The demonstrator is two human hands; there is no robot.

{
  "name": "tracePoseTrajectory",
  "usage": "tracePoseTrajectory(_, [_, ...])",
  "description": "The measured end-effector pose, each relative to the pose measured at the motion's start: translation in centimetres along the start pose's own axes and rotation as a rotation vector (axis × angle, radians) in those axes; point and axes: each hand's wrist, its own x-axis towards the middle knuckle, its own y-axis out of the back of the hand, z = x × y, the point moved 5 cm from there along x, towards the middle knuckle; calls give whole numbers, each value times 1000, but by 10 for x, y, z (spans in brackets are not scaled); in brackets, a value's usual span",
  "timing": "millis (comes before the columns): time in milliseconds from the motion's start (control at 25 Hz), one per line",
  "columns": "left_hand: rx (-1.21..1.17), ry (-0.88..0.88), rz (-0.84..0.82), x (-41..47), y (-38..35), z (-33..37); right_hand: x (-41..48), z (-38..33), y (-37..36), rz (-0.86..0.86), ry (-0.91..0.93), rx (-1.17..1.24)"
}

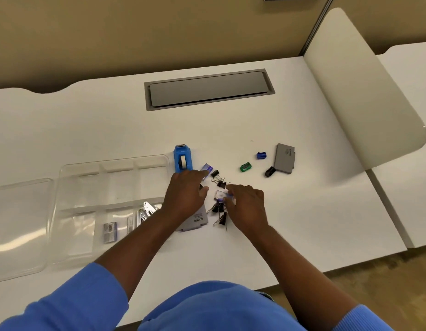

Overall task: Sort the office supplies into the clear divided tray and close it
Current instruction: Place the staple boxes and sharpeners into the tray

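Observation:
The clear divided tray [63, 187] lies open on the left of the white desk, its lid [18, 225] flat beside it. Small staple boxes [109, 232] and a metal stapler part [147, 210] sit in its near compartments. My left hand [187, 194] hovers over a grey Camlin box [195, 222], its fingers reaching to a small purple box [206, 167]. My right hand [246, 205] touches a small clear purple box [221, 195] among black binder clips [219, 212]. A blue tape dispenser [182, 158] stands just behind my left hand.
To the right lie a green sharpener [245, 167], a blue sharpener [261, 155], a black clip [270, 172] and a second grey box [285, 158]. A grey cable hatch [208, 89] is set in the desk [302, 211] behind. A white divider panel [365, 96] rises at right.

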Motion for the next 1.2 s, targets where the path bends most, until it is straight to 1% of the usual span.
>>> tracePoseTrajectory(160, [105, 9, -77, 24, -20, 3, 13, 4, -4, 3, 36, -29])
tracePoseTrajectory(320, [72, 11, -128, 39, -30, 4, 23, -3, -12, -24, 98, -107])
tracePoseTrajectory(520, [45, 26, -146, 48, -38, 9, 30, 7, -9, 14, 96, -123])
tracePoseTrajectory(760, [38, 88, -196, 51, -49, 9, 35, 16, -4, -32, 113, -154])
tracePoseTrajectory(840, [24, 112, -226, 50, -50, 7, 32, 17, -3, -31, 106, -136])
tracePoseTrajectory(1000, [-16, 165, -364, 44, -53, 0, 28, 18, -2, -10, 79, -112])
tracePoseTrajectory(1200, [-29, 148, -422, 35, -51, 3, 24, 19, -3, -7, 22, -145])
